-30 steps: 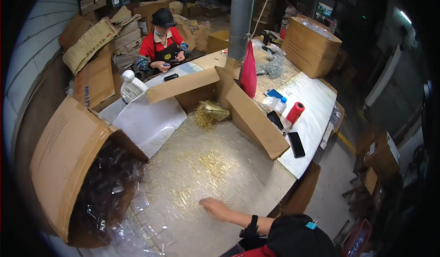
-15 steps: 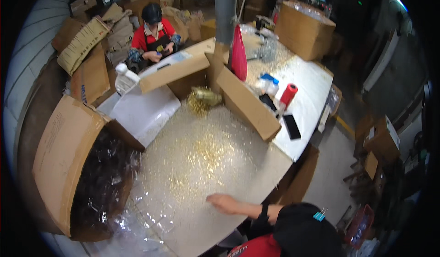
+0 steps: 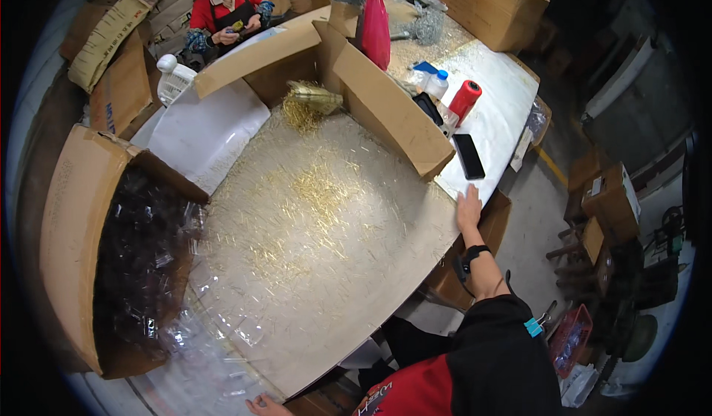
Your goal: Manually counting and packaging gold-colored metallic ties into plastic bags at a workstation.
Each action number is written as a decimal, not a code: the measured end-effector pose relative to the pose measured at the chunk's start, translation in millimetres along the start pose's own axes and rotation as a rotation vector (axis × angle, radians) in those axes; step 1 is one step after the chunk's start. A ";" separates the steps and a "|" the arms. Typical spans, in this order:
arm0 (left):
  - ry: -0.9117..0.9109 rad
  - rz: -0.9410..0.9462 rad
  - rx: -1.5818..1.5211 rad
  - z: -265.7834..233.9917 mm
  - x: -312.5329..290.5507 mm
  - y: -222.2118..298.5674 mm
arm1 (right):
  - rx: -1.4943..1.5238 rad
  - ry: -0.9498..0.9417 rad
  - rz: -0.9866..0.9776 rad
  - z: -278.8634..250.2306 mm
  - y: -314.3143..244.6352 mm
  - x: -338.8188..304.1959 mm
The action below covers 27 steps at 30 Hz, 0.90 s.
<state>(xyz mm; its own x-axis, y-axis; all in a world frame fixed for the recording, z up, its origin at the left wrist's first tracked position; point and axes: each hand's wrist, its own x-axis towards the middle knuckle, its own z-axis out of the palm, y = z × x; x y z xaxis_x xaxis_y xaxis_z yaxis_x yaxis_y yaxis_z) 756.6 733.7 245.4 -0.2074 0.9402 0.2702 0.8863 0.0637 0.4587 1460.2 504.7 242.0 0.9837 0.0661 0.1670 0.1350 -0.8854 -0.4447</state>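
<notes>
My right hand rests at the table's right edge, just below a black phone, its fingers stretched out and holding nothing. At the lower edge my left hand is partly in view, fingers apart, beside clear plastic pieces at the table's near corner. Loose, thin gold-coloured pieces are scattered over the board-topped table between my hands. A bundle of similar gold strands lies at the far side against a cardboard wall.
On the left stands an open cardboard box holding clear plastic pieces. A red roll, a blue-capped bottle and a pink bag stand at the far right. Across the table a person handles a small item.
My right hand has moved from beside the gold pieces to the table's right edge near the phone. My left hand has come into view at the lower edge. The view has shifted.
</notes>
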 end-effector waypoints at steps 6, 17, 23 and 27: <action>-0.077 -0.406 -0.195 -28.6 -9.9 63.7 | 0.026 -0.261 -0.479 30.1 -45.6 -60.1; -0.008 0.115 0.072 17.4 -69.9 -28.0 | -0.051 -0.252 -0.601 35.6 22.9 -203.5; -0.301 -0.328 -1.411 6.7 -179.9 -56.8 | 0.043 -0.361 -0.838 58.6 23.6 -289.9; -0.499 -0.357 -1.569 -10.1 -284.5 -85.8 | 0.086 -0.338 -1.043 56.7 57.5 -337.7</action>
<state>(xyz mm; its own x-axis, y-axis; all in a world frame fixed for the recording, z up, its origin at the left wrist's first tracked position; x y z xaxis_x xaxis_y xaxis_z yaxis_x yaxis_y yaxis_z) 735.4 457.4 137.7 0.1216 0.9795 -0.1604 -0.4754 0.1994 0.8569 1142.6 457.5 110.1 0.3616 0.8976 0.2522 0.9137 -0.2875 -0.2871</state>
